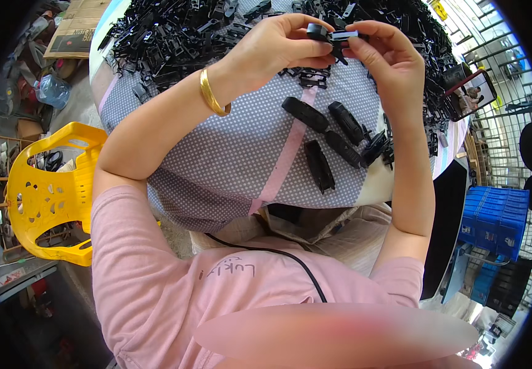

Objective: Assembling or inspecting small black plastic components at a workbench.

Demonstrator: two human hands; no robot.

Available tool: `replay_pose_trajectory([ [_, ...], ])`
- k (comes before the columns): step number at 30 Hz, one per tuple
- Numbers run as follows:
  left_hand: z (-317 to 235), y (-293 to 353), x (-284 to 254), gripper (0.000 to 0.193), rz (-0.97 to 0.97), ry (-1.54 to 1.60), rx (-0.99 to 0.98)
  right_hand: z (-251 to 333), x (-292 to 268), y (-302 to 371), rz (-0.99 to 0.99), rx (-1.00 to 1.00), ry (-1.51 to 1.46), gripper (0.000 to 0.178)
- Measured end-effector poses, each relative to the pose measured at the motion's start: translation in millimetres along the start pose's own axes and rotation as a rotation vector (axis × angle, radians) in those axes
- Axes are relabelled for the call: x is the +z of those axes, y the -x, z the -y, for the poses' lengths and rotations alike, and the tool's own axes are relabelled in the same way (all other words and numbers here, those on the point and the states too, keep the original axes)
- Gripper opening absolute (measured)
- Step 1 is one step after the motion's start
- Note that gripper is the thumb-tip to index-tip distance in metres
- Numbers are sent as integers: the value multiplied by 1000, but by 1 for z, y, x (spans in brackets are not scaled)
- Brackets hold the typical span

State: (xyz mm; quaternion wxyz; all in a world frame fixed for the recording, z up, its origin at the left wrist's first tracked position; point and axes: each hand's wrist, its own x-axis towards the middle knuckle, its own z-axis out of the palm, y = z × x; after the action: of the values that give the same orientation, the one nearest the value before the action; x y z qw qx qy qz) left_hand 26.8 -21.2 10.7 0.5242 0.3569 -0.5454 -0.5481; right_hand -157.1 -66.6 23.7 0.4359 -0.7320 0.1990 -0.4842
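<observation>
Both hands are raised over the far half of the cloth-covered table, working close together. My left hand [285,46], on the arm with a gold bangle [210,93], pinches a small black plastic part [319,32]. My right hand [391,55] grips the other end, a black piece [343,35] with a shiny pale top face, between thumb and fingertips. The two pieces meet or nearly meet; I cannot tell whether they are joined. Nearer me on the cloth lie several longer black plastic pieces, among them a rounded black piece [306,114] and a narrow black piece [320,167].
A big heap of small black parts [173,40] covers the table's far side. A phone [472,96] leans at the right edge. Left stands a yellow plastic chair [50,194]; right, blue crates [493,215] by a wire grille. The dotted tablecloth [229,157] has a pink stripe.
</observation>
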Motion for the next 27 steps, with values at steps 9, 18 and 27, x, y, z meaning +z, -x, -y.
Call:
replay_pose_trajectory([
  [9, -3, 3, 5, 26, -51, 9, 31, 2, 6, 4, -43, -241, 371, 17],
  [18, 0, 4, 6, 24, -23, 315, -10, 1, 11, 3, -37, -503, 752, 18],
  [27, 2, 3, -4, 28, 81, 330, -137, -3, 6, -7, 15, 32, 413, 17],
])
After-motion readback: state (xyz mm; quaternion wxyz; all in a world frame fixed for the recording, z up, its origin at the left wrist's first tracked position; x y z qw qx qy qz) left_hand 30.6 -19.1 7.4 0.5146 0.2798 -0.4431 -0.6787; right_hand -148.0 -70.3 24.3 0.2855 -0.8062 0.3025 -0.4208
